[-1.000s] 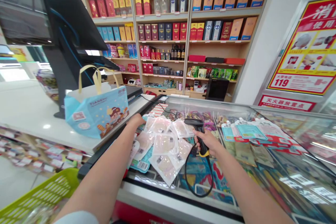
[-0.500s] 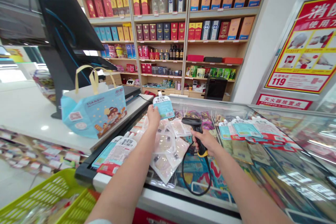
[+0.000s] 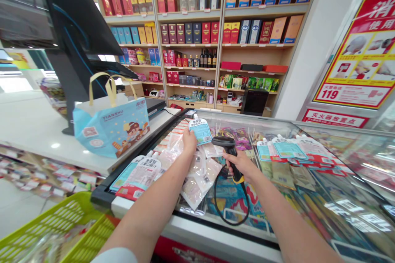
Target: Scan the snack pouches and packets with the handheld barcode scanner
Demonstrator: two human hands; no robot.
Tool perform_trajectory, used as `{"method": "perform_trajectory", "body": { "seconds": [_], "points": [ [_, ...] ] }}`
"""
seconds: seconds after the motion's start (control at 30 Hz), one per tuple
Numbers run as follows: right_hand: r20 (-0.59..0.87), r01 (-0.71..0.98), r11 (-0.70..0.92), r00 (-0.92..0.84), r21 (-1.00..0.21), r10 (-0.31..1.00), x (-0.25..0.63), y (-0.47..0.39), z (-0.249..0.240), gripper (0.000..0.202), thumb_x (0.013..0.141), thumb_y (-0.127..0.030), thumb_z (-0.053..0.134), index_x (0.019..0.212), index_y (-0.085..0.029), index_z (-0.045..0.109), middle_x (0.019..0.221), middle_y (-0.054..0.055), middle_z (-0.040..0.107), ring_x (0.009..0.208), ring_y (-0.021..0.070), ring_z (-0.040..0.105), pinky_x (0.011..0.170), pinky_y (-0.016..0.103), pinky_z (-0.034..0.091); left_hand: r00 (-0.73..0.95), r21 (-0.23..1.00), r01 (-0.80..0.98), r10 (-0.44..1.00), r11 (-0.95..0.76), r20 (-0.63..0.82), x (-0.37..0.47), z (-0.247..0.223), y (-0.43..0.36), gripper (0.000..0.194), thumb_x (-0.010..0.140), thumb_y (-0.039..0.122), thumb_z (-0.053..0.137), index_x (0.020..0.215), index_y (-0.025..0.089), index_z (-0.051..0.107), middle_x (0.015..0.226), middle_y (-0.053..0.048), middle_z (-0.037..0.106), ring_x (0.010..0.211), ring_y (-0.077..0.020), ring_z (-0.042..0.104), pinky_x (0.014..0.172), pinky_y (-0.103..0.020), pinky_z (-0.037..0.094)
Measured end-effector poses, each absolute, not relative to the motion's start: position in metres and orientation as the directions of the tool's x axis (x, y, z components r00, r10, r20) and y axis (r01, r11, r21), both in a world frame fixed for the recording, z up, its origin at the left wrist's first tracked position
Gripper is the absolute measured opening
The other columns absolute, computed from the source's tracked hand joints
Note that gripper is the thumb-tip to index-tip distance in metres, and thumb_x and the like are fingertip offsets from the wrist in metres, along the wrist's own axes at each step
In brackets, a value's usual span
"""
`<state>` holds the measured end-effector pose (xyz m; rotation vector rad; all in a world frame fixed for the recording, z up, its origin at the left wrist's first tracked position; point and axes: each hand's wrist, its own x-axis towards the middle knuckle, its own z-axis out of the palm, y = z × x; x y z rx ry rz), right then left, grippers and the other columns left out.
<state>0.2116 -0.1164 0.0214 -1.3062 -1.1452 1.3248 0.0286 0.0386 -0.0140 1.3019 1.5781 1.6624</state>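
Closed on the edge of a blue-and-white spouted drink pouch [image 3: 201, 132], my left hand [image 3: 189, 140] holds it tilted above the glass counter. In my right hand [image 3: 239, 164] is a black barcode scanner [image 3: 236, 171] with yellow trim, its head turned toward the pouch. The scanner's black cable [image 3: 216, 203] loops down over the glass. Under my left forearm lie several clear plastic packets [image 3: 197, 189]. More pouches [image 3: 140, 176] lie left of that arm, with blue and red labels. Another spread of pouches [image 3: 290, 148] rests on the glass to the right.
A blue paper bag [image 3: 111, 127] stands on the white counter at left, beside a black register screen [image 3: 82, 12]. A green basket [image 3: 61, 218] with packets inside sits at lower left. Shelves [image 3: 191, 16] of boxes and bottles line the back.
My left hand has moved the pouch right and slightly down, closer to the scanner's head. My right hand with the scanner has hardly moved.
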Motion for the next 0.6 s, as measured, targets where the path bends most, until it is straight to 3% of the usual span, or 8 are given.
{"method": "perform_trajectory", "body": {
  "seconds": [0.6],
  "points": [
    [-0.132,-0.013,-0.133,-0.027,-0.991,0.991,0.2099,-0.1168,0.0175,0.031,0.065,-0.038,0.070,0.078,-0.020,0.048,0.045,-0.009,0.050,0.034,0.0076,0.043,0.035,0.019,0.037,-0.432,0.941,0.304,0.860,-0.146,0.273,0.0316,-0.0073,0.0314,0.010,0.081,0.021,0.044,0.080,0.019,0.054,0.080,-0.004,0.062,0.080,-0.0190,0.059,0.078,-0.032,0.046]
  ]
}}
